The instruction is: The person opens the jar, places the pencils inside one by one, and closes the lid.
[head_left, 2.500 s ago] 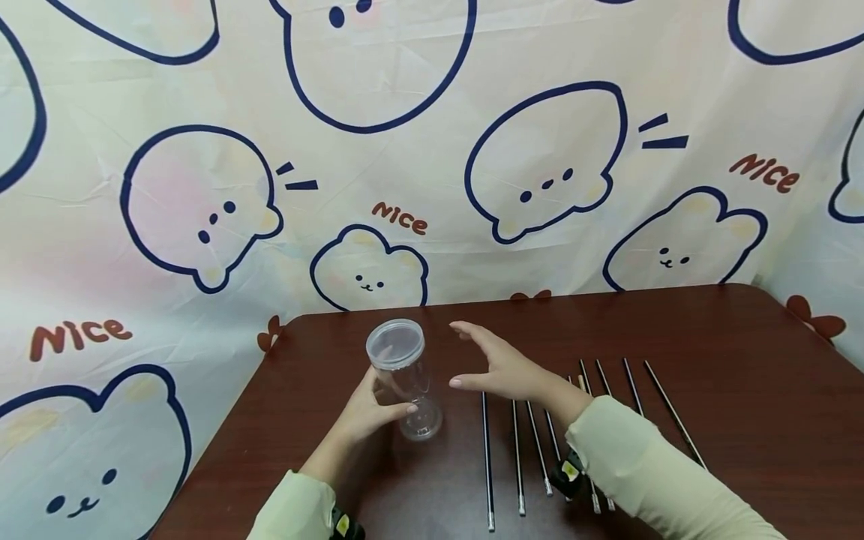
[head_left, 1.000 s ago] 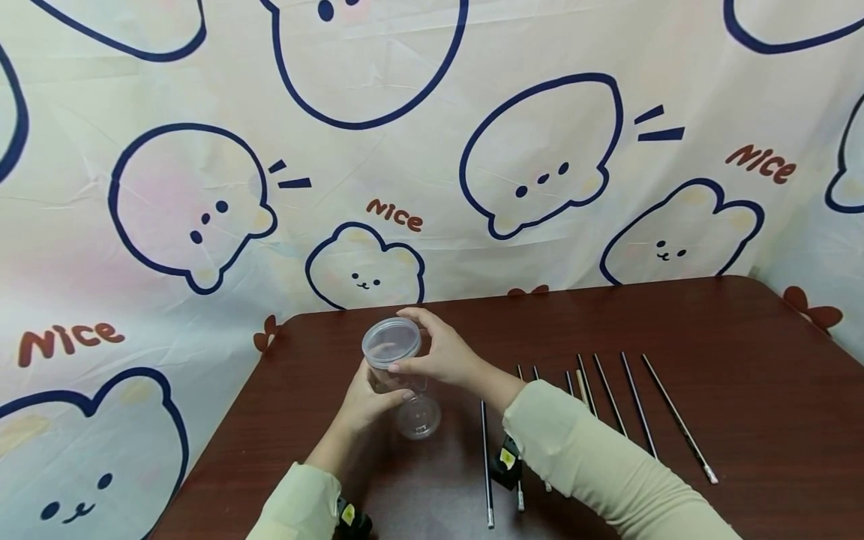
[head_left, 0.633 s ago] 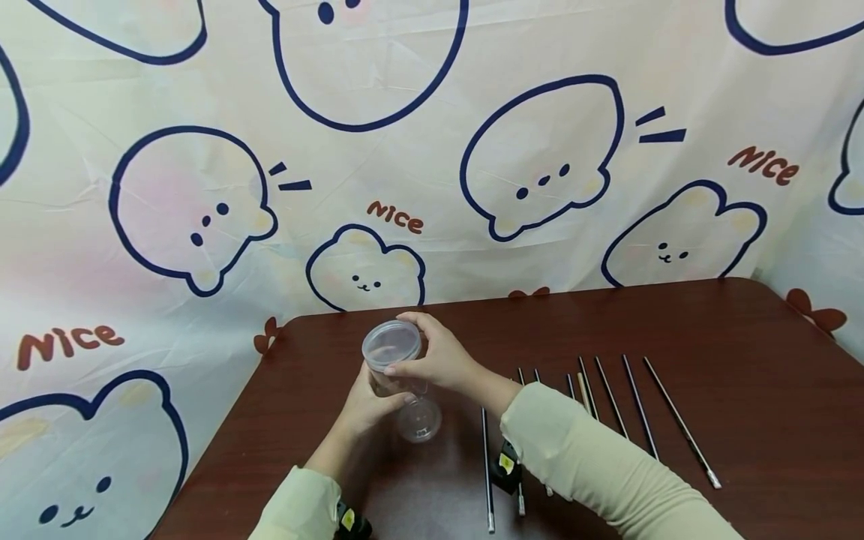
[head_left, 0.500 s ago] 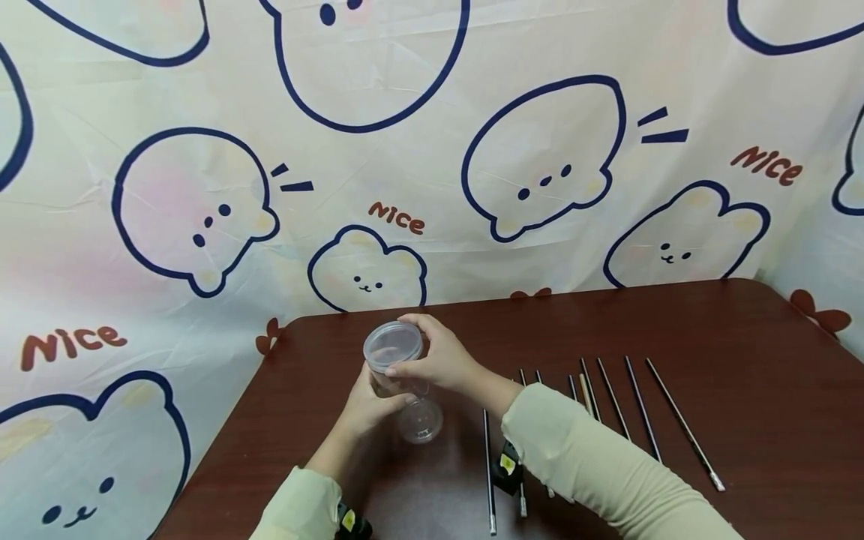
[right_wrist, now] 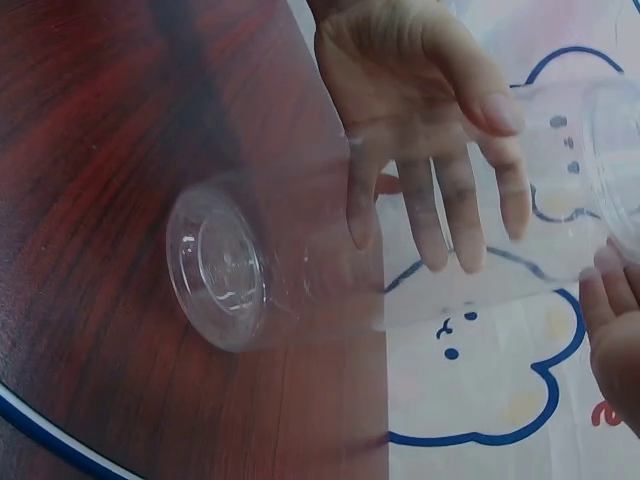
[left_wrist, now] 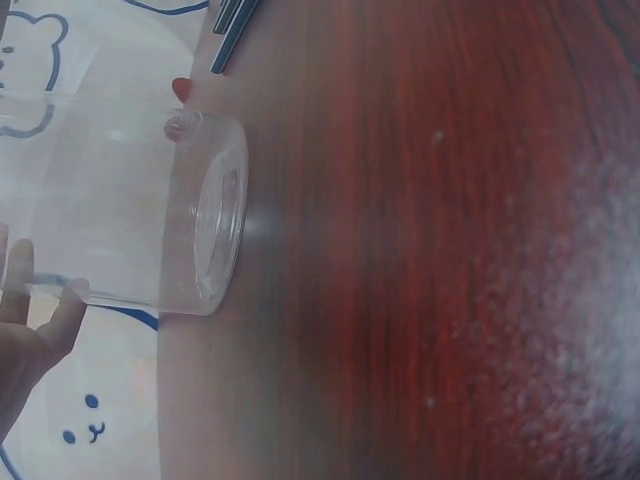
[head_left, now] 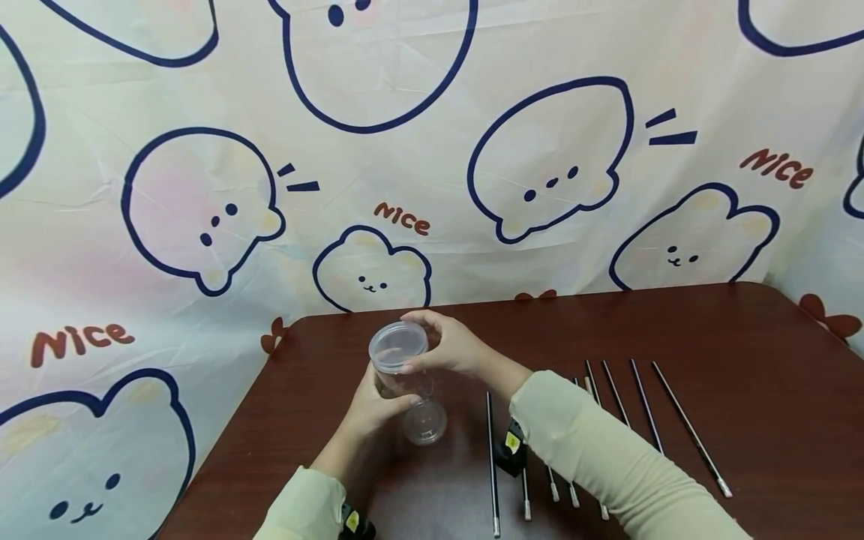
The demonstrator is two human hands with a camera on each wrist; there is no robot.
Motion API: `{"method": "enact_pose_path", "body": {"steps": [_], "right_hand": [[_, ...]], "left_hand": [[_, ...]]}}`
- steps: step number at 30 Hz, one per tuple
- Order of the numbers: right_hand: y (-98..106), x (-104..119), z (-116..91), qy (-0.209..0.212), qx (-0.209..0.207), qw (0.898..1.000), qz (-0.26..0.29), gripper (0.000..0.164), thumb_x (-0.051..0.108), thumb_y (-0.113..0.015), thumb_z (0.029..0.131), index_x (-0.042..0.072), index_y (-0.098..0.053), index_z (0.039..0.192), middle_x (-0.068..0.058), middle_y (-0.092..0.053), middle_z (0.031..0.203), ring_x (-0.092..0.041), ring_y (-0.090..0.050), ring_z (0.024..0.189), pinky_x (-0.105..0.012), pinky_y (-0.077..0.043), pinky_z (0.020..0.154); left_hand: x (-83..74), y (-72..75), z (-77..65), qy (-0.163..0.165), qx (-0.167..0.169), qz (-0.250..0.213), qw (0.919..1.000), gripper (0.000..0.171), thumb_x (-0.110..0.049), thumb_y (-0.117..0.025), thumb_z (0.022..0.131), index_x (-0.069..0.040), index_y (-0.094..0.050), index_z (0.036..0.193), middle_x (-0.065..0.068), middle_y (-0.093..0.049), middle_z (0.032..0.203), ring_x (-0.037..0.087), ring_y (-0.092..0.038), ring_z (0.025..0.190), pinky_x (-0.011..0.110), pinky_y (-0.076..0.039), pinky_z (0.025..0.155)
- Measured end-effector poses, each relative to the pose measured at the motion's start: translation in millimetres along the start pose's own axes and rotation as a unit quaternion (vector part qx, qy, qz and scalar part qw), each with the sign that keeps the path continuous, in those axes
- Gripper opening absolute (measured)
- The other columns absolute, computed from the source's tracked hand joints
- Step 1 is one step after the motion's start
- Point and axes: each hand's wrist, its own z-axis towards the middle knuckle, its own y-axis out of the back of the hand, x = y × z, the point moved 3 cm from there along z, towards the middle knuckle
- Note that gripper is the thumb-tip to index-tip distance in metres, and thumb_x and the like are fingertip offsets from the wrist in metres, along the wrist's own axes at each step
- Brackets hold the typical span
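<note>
In the head view, my left hand (head_left: 373,403) grips the body of a tall clear plastic jar (head_left: 412,384), thumb on the near side. My right hand (head_left: 454,346) holds the jar's round translucent lid (head_left: 398,343) at its right edge, thumb in front and fingers behind. The jar tilts slightly above the table. From the right wrist, the left palm (right_wrist: 400,110) shows through the clear wall, while the right fingers (right_wrist: 610,310) are at the lid end. The left wrist view has the jar's base (left_wrist: 222,215) close over the tabletop.
Several thin dark pencils (head_left: 691,427) with silvery ends lie spread on the brown table (head_left: 763,390) to the right, partly hidden under the right forearm. A patterned cloth (head_left: 432,172) with bear drawings hangs behind the table's far edge.
Since the oldest frame, my right hand has moved left from beside the jar and taken hold of its lid. Over the last second both hands have stayed nearly in place.
</note>
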Motion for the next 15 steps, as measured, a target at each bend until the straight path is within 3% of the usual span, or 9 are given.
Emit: {"method": "enact_pose_path", "body": {"steps": [9, 15], "right_hand": [[11.2, -25.4, 20.0, 0.011, 0.094, 0.989, 0.110, 0.068, 0.007, -0.073, 0.066, 0.003, -0.039, 0.125, -0.011, -0.048, 0.115, -0.028, -0.044, 0.103, -0.036, -0.037, 0.085], [8.8, -27.2, 16.5, 0.022, 0.092, 0.988, 0.126, 0.089, 0.022, -0.078, 0.062, 0.003, -0.027, 0.132, -0.013, -0.037, 0.127, -0.028, -0.043, 0.108, -0.036, -0.036, 0.087]], "left_hand": [[-0.3, -1.4, 1.0, 0.010, -0.005, 0.002, 0.9999, 0.085, -0.007, -0.074, 0.064, -0.008, -0.021, 0.131, 0.013, -0.035, 0.125, 0.025, -0.041, 0.107, 0.031, -0.038, 0.083], [-0.9, -0.6, -1.9, 0.022, -0.014, 0.000, 0.9997, 0.086, -0.006, -0.074, 0.064, -0.008, -0.021, 0.131, 0.013, -0.034, 0.126, 0.026, -0.040, 0.108, 0.034, -0.036, 0.085]]}}
